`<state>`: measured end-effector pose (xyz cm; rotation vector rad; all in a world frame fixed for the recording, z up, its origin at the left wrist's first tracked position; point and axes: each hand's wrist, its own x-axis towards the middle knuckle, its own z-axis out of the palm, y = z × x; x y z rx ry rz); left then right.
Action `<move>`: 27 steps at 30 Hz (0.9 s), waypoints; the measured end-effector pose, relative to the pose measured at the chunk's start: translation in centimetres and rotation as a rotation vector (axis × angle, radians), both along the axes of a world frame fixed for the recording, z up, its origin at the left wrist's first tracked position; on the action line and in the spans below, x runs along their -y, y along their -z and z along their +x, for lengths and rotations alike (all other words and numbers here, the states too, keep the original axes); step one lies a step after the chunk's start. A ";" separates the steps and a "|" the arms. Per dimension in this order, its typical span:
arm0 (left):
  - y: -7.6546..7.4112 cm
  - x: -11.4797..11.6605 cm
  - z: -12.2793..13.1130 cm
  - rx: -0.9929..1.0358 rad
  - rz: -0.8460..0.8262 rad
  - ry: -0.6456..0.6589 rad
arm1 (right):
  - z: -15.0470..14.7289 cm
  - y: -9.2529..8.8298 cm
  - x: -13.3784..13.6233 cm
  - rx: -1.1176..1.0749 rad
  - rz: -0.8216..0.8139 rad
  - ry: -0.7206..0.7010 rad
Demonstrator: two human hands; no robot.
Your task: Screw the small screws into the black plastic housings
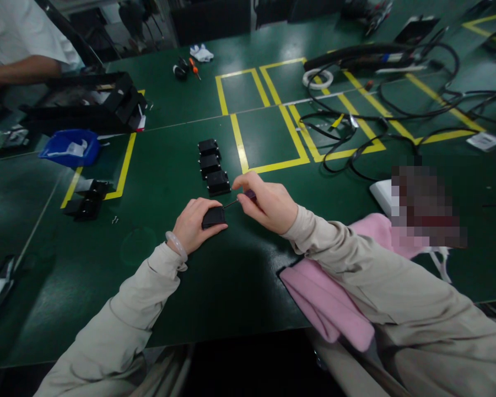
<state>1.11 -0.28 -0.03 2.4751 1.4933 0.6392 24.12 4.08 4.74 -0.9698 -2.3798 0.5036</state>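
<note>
My left hand [193,225] is closed around a small black box-shaped part [213,217] on the green table, fingers behind it and thumb along its near edge. In my right hand [268,205] is a screwdriver [250,194] with a dark handle. Its thin shaft points left, and the tip meets the upper right corner of the black part. Just beyond my hands several similar black parts [210,163] stand in a short column, with small shiny screws at their edges.
Loose screws [114,219] and more black parts [86,204] lie left, near a blue tray [69,148] and black bins [86,102]. Black cables [355,124] sprawl at right. A pink cloth [326,298] lies under my right forearm. A person's arm [25,71] shows far left.
</note>
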 end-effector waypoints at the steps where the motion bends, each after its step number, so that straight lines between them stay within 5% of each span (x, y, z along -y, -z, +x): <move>1: 0.0 0.0 0.0 -0.001 -0.002 0.000 | 0.0 0.0 0.0 -0.001 -0.006 0.000; 27: -0.1 0.0 0.0 0.000 -0.014 -0.013 | 0.0 0.5 -0.3 -0.077 -0.046 -0.035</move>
